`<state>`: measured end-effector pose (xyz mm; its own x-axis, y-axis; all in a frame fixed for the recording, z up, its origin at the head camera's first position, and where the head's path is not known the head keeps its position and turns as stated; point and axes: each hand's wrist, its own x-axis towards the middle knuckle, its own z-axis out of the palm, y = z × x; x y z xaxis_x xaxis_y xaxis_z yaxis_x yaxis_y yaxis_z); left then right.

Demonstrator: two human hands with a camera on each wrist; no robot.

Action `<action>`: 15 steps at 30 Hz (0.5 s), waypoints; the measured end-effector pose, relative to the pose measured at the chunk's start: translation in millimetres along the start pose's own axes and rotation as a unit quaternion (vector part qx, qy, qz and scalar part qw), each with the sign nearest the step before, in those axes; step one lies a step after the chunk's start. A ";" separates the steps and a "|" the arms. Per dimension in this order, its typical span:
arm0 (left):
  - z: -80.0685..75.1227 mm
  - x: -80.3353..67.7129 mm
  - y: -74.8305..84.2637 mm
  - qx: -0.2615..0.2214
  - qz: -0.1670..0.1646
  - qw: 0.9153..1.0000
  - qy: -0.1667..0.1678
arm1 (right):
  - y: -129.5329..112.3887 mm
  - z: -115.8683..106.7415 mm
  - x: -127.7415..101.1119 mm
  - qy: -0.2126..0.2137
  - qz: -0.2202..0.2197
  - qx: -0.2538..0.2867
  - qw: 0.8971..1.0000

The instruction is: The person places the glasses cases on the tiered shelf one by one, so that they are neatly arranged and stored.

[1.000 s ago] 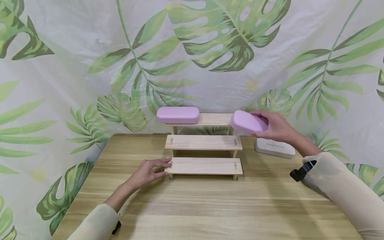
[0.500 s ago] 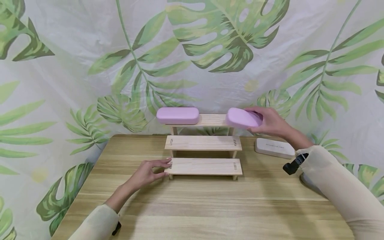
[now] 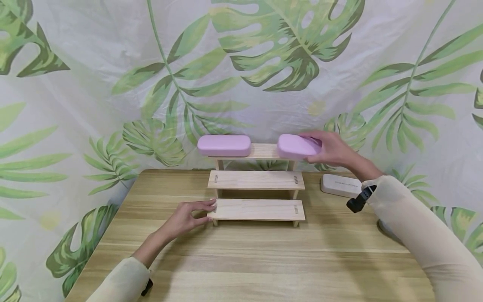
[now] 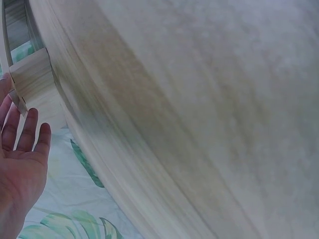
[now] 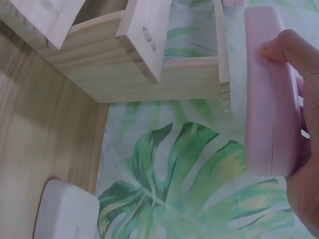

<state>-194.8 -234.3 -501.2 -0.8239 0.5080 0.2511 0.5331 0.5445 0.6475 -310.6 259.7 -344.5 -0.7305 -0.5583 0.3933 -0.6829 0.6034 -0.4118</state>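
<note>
In the head view, a three-tier wooden display stand (image 3: pixel 256 180) stands on the table. My left hand (image 3: pixel 185 219) holds the left end of its lowest step between thumb and fingers; in the left wrist view the other fingers (image 4: pixel 30 129) stand off the wood. My right hand (image 3: pixel 332 147) grips a pink glasses case (image 3: pixel 296 147) by its right end at the right part of the top step. The right wrist view shows the thumb on this case (image 5: pixel 264 119) near its seam. Whether its underside touches the step cannot be told. Another pink glasses case (image 3: pixel 224 145) lies on the top step's left part.
A white case (image 3: pixel 339 186) with small lettering lies on the table (image 3: pixel 241 260), right of the stand. A grey object (image 3: pixel 389 232), mostly hidden by the right sleeve, is nearer. Behind the table hangs a leaf-patterned cloth (image 3: pixel 264 105).
My right hand has moved left with the pink glasses case, which is now straighter and further over the top step. The left hand has stayed at the lowest step.
</note>
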 end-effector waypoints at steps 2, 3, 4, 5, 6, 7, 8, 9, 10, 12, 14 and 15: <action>-0.1 0.4 0.0 0.002 0.001 1.000 -0.001 | -1.0 0.7 3.7 -0.007 0.003 0.002 1.000; -0.3 0.6 0.2 0.002 0.001 1.000 -0.002 | -1.3 1.0 5.4 -0.010 0.005 0.003 1.000; -0.5 0.8 0.5 0.002 -0.001 1.000 -0.003 | -2.0 1.0 7.0 -0.014 0.007 0.005 1.000; -0.8 1.0 0.5 0.000 -0.004 1.000 -0.004 | -2.3 1.4 8.2 -0.018 0.010 0.007 1.000; -1.1 1.2 0.9 0.000 -0.006 1.000 -0.005 | -2.6 1.8 9.5 -0.022 0.014 0.009 1.000; -1.2 1.3 1.1 0.000 -0.007 1.000 -0.005 | -2.6 2.2 10.9 -0.025 0.018 0.013 0.999; -1.4 1.4 1.3 0.000 -0.008 1.000 -0.005 | -2.7 2.6 12.2 -0.028 0.021 0.013 0.999; -1.4 1.5 1.5 -0.001 -0.010 1.000 -0.005 | -2.6 3.1 13.2 -0.031 0.024 0.013 0.999; -1.3 1.5 1.4 0.000 -0.009 1.000 -0.005 | -2.7 3.4 14.3 -0.033 0.025 0.010 0.999; -1.1 1.2 1.1 0.003 -0.005 1.000 -0.004 | -2.5 4.2 16.2 -0.036 0.027 0.010 0.999; -0.8 0.8 0.9 0.004 -0.001 1.000 -0.003 | -3.4 4.8 18.1 -0.039 0.023 0.008 0.999; -0.8 0.6 0.9 0.005 -0.001 1.000 -0.003 | -3.8 5.2 19.1 -0.040 0.020 0.007 0.999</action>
<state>-195.0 -234.0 -500.0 -0.8241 0.5105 0.2455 0.5330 0.5520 0.6413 -322.0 243.8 -339.7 -0.7548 -0.5784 0.3094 -0.6530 0.6181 -0.4376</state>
